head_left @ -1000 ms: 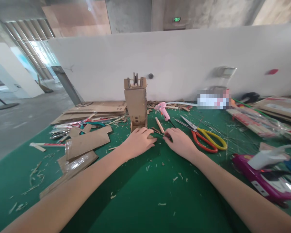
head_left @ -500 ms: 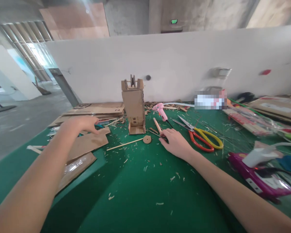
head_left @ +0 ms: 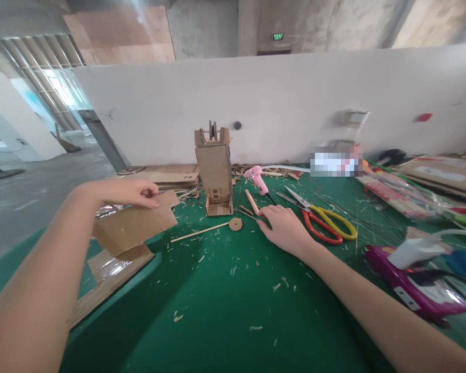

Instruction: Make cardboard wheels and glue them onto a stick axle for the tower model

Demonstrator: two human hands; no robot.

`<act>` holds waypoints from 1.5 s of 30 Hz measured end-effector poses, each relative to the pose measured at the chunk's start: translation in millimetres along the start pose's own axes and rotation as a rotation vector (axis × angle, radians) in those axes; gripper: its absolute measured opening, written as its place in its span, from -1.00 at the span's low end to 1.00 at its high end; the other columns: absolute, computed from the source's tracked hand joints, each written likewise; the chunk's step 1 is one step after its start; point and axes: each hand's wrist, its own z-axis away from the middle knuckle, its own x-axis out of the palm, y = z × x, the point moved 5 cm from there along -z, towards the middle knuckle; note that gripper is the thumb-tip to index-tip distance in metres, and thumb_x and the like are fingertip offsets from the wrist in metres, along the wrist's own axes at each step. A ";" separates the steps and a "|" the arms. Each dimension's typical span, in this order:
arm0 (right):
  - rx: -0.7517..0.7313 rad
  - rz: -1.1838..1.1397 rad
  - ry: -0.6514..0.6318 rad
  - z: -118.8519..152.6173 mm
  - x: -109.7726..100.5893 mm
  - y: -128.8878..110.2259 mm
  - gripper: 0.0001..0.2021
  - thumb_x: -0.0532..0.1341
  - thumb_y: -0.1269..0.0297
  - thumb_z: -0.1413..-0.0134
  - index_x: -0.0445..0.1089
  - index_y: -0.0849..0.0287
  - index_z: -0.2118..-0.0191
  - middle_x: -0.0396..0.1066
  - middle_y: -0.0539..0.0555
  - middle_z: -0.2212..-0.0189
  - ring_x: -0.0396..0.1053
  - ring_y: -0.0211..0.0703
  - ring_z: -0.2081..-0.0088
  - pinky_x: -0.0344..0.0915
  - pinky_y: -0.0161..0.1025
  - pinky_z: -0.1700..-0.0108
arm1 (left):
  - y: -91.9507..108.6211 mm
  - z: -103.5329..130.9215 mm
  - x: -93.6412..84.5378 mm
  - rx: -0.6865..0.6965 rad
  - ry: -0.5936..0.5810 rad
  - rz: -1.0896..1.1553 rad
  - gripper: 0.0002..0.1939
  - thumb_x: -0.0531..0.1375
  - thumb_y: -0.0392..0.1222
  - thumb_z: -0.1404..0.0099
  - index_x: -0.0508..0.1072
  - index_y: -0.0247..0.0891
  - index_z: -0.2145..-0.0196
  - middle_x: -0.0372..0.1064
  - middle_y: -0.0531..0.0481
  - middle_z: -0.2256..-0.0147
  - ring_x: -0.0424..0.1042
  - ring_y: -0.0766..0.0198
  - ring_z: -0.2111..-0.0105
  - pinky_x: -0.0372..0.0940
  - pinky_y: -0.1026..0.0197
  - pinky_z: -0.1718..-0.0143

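Observation:
My left hand is at the left of the table, fingers closed on the upper edge of a flat brown cardboard piece with a notched right end. The piece is tilted up over another cardboard strip with clear tape on it. My right hand rests palm down on the table, thumb and forefinger apart. Its fingertips are beside a pale pinkish stick and a thin, narrow tool; the hand partly hides both. Between the hands lie a small cardboard disc and a thin wooden stick.
An upright cardboard tower with a pulley-like wheel stands mid-table. To its right are a pink glue gun and scissors with red and yellow handles. A purple power strip sits at right. Cardboard scraps line the white wall.
My left hand has closed on the cardboard piece and lifted it into a tilt, shifting it off the strip below. The blue-green thing at its fingers is out of sight. My right hand has barely moved.

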 end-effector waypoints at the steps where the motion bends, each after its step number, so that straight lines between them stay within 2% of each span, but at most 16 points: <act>1: -0.005 0.010 0.003 0.0 -1.6 -0.6 -0.82 0.06 0.25 -0.26 0.37 0.15 0.16 0.46 0.10 0.21 0.35 -0.02 0.12 0.17 -0.13 0.12 | 5.5 5.6 -2.7 0.029 -0.034 0.168 -0.71 0.21 0.06 -0.16 0.44 -0.23 0.31 0.39 0.00 0.39 0.32 0.30 0.48 0.15 0.35 0.54; 3: -0.015 0.030 0.007 -0.8 -6.3 -2.0 -0.80 0.04 0.25 -0.27 0.37 0.15 0.14 0.46 0.11 0.20 0.36 -0.01 0.12 0.17 -0.12 0.10 | 20.1 12.5 -8.9 0.126 -0.030 0.529 -0.69 0.27 -0.04 -0.15 0.45 -0.23 0.18 0.44 -0.04 0.29 0.42 0.20 0.31 0.29 0.31 0.41; 5: -0.002 0.071 0.006 -2.3 -14.5 -1.7 -0.79 0.02 0.26 -0.27 0.38 0.15 0.14 0.47 0.13 0.19 0.36 0.00 0.11 0.18 -0.11 0.09 | 34.5 13.4 -15.4 0.222 0.074 0.818 -0.61 0.29 -0.13 -0.15 0.43 -0.25 0.06 0.46 -0.09 0.21 0.44 0.09 0.17 0.37 0.18 0.29; 7: 0.089 0.136 -0.026 -3.7 -25.6 5.1 -0.77 0.01 0.28 -0.25 0.39 0.17 0.17 0.47 0.19 0.19 0.38 0.06 0.12 0.22 -0.09 0.13 | 46.8 10.0 -17.5 0.263 0.190 0.996 -0.57 0.29 -0.18 -0.14 0.42 -0.27 0.01 0.46 -0.14 0.16 0.44 0.06 0.15 0.39 0.15 0.29; 10: 0.367 0.206 -0.223 0.7 -39.2 30.8 -0.77 0.04 0.33 -0.18 0.43 0.22 0.23 0.48 0.30 0.23 0.43 0.20 0.17 0.27 -0.01 0.24 | 65.5 0.4 -11.3 0.239 0.250 1.101 -0.57 0.33 -0.21 -0.10 0.44 -0.31 0.05 0.45 -0.20 0.14 0.46 0.04 0.19 0.41 0.19 0.40; 13: 0.548 0.235 -0.377 11.5 -47.2 60.2 -0.78 0.10 0.38 -0.10 0.47 0.25 0.20 0.47 0.38 0.15 0.40 0.37 0.07 0.29 0.06 0.24 | 83.2 -6.8 -6.1 0.271 0.280 1.204 -0.58 0.35 -0.24 -0.07 0.41 -0.34 0.10 0.44 -0.23 0.15 0.46 0.01 0.22 0.45 0.13 0.42; 15: 0.595 0.244 -0.407 17.6 -47.4 77.5 -0.73 0.12 0.44 -0.04 0.48 0.25 0.15 0.46 0.40 0.13 0.40 0.37 0.05 0.31 0.07 0.24 | 89.9 -9.3 -4.0 0.285 0.329 1.269 -0.52 0.35 -0.27 -0.05 0.37 -0.28 0.05 0.42 -0.19 0.13 0.45 0.01 0.22 0.47 0.11 0.45; 17: 0.617 0.230 -0.440 22.3 -41.8 91.4 -0.72 0.12 0.49 0.02 0.50 0.24 0.19 0.49 0.38 0.17 0.45 0.31 0.12 0.33 0.04 0.26 | 94.2 -11.4 -1.3 0.305 0.343 1.327 -0.47 0.34 -0.29 -0.06 0.35 -0.20 -0.01 0.40 -0.13 0.12 0.44 0.01 0.18 0.49 0.07 0.44; 21: 0.648 0.215 -0.467 26.4 -28.9 108.4 -0.73 0.12 0.51 0.05 0.51 0.23 0.23 0.48 0.37 0.15 0.48 0.26 0.16 0.35 0.01 0.28 | 97.9 -16.6 7.1 0.328 0.258 1.442 -0.54 0.28 -0.25 -0.14 0.36 -0.18 -0.02 0.43 -0.09 0.17 0.46 0.00 0.18 0.50 -0.02 0.38; 25: 0.643 0.205 -0.464 26.8 -23.1 116.0 -0.76 0.16 0.48 0.07 0.49 0.23 0.24 0.47 0.38 0.16 0.47 0.27 0.15 0.35 -0.01 0.29 | 96.2 -19.9 13.1 0.301 0.225 1.497 -0.58 0.28 -0.27 -0.13 0.37 -0.24 0.03 0.47 -0.12 0.20 0.48 0.04 0.25 0.50 0.00 0.39; 29: 0.652 0.203 -0.435 26.1 -26.5 116.9 -0.68 0.16 0.44 0.05 0.40 0.31 0.11 0.46 0.39 0.19 0.47 0.28 0.14 0.34 -0.05 0.29 | 94.1 -20.1 15.4 0.288 0.201 1.515 -0.71 0.28 -0.31 -0.11 0.41 -0.36 0.17 0.50 -0.18 0.26 0.50 0.08 0.30 0.49 0.01 0.34; 32: 0.683 0.203 -0.395 26.9 -36.3 110.4 -0.62 0.15 0.41 0.04 0.31 0.37 0.04 0.46 0.40 0.24 0.47 0.27 0.17 0.31 -0.09 0.32 | 92.0 -20.1 14.8 0.308 0.182 1.528 -0.76 0.25 -0.33 -0.14 0.42 -0.40 0.20 0.52 -0.16 0.33 0.51 0.11 0.33 0.49 0.03 0.32; 37: 0.680 0.180 -0.373 43.2 -56.3 94.6 -0.80 0.13 0.18 -0.05 0.35 0.21 0.32 0.45 0.34 0.34 0.47 0.19 0.31 0.23 -0.14 0.42 | 82.6 -22.8 12.2 0.352 0.246 1.599 -0.83 0.23 -0.37 -0.17 0.44 -0.40 0.24 0.54 -0.14 0.33 0.52 0.16 0.36 0.52 0.13 0.37; 39: 0.631 0.130 -0.345 53.6 -61.7 89.2 -0.79 0.11 0.12 -0.07 0.32 0.17 0.38 0.44 0.29 0.40 0.45 0.13 0.38 0.21 -0.15 0.43 | 77.2 -24.7 11.9 0.357 0.282 1.634 -0.84 0.23 -0.37 -0.17 0.45 -0.38 0.24 0.54 -0.14 0.33 0.53 0.18 0.38 0.53 0.14 0.39; 42: 0.446 -0.089 -0.287 65.0 -64.9 73.4 -0.80 0.11 0.11 -0.09 0.30 0.14 0.36 0.45 0.18 0.39 0.41 0.01 0.39 0.23 -0.17 0.37 | 69.0 -27.6 12.4 0.352 0.323 1.674 -0.83 0.21 -0.36 -0.20 0.45 -0.35 0.21 0.54 -0.11 0.34 0.54 0.21 0.40 0.52 0.18 0.41; 45: 0.328 -0.333 -0.355 72.1 -61.2 51.8 -0.75 0.12 0.02 -0.10 0.30 0.11 0.33 0.44 0.08 0.39 0.36 -0.08 0.41 0.24 -0.21 0.38 | 62.6 -29.4 12.9 0.354 0.344 1.688 -0.80 0.20 -0.33 -0.22 0.44 -0.32 0.16 0.54 -0.09 0.33 0.55 0.21 0.39 0.52 0.17 0.38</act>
